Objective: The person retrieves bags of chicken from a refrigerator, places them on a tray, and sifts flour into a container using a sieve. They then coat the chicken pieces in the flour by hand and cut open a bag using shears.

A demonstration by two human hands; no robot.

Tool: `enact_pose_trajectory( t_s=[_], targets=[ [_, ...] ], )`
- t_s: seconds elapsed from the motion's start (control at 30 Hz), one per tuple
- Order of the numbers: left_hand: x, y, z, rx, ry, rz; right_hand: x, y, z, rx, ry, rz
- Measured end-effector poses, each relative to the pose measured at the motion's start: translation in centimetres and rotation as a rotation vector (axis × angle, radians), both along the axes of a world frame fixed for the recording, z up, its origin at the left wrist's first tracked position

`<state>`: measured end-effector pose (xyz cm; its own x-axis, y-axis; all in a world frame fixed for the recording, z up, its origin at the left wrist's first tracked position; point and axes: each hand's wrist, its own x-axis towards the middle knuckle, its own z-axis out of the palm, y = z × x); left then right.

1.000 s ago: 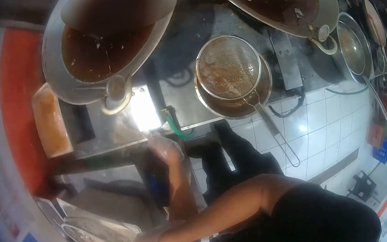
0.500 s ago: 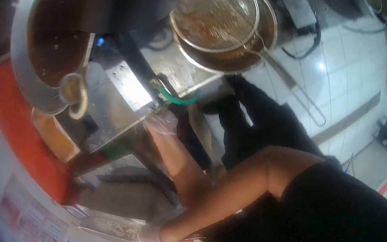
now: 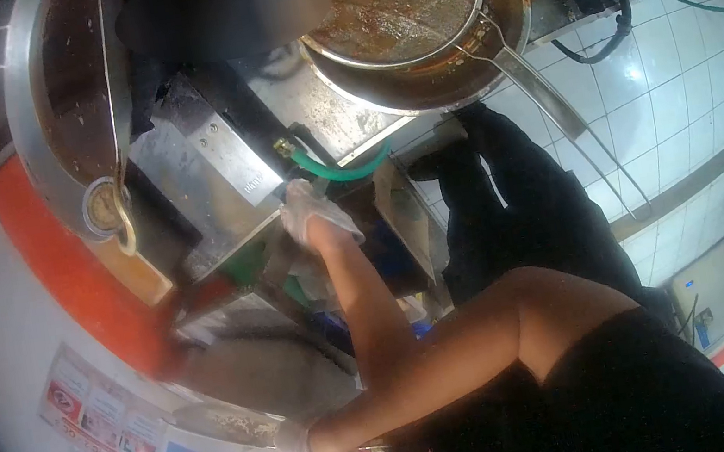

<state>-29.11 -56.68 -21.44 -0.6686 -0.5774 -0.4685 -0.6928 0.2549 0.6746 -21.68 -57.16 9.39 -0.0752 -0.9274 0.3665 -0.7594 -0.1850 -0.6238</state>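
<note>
My left hand [image 3: 313,212], in a clear plastic glove, reaches to the stove's front edge. Its fingers curl round something I cannot make out, beside a steel panel [image 3: 230,157] and the end of a green hose [image 3: 340,169]. Across that forearm lies my right arm. At lower left, my gloved right hand [image 3: 303,447] is beside the rim of a pale shallow tray or pan [image 3: 222,419]; its fingers are mostly hidden. On the stove, a round mesh strainer [image 3: 403,0] with a long wire handle rests over a wide pan [image 3: 508,45] holding brown residue.
A large metal pot [image 3: 35,116] stands at upper left, with a small round cup or ladle bowl [image 3: 104,208] at its rim. Near it runs a red-orange panel [image 3: 74,269]. Dark-trousered legs [image 3: 516,193] stand beside white tiles [image 3: 631,83]. Posters [image 3: 95,411] hang at lower left.
The camera view has shifted, so the strainer and pan sit higher and look larger. Both hands stay near the same places; the left hand shows more clearly at the stove edge.
</note>
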Motion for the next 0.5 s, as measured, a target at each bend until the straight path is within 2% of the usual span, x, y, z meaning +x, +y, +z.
enact_pose_trajectory(
  t_s=[0.03,0.07,0.13,0.2,0.33,0.4,0.5],
  targets=[
    [-0.3,-1.2,-0.7,-0.216,-0.223,-0.176,-0.1,0.4,-0.1,-0.003,0.002,-0.002],
    [-0.4,-0.2,0.2,-0.220,-0.222,-0.179,-0.4,1.3,-0.1,0.015,-0.094,-0.017],
    [-0.8,4.0,4.0,0.336,-0.020,0.444,-0.7,1.4,-0.2,0.028,-0.191,-0.033],
    [-1.2,6.3,6.7,0.395,-0.015,0.398,-0.6,1.0,-0.6,-0.049,0.006,-0.007],
    [-0.9,4.5,6.6,0.518,-0.095,0.286,-1.2,2.2,-0.4,0.011,-0.054,0.012],
    [-0.8,4.8,6.3,0.545,-0.027,0.319,-0.6,0.4,-0.2,0.097,-0.199,0.029],
    [-0.8,4.4,5.7,0.610,0.082,0.366,0.6,-0.9,-0.7,0.064,-0.041,0.000]
  ],
)
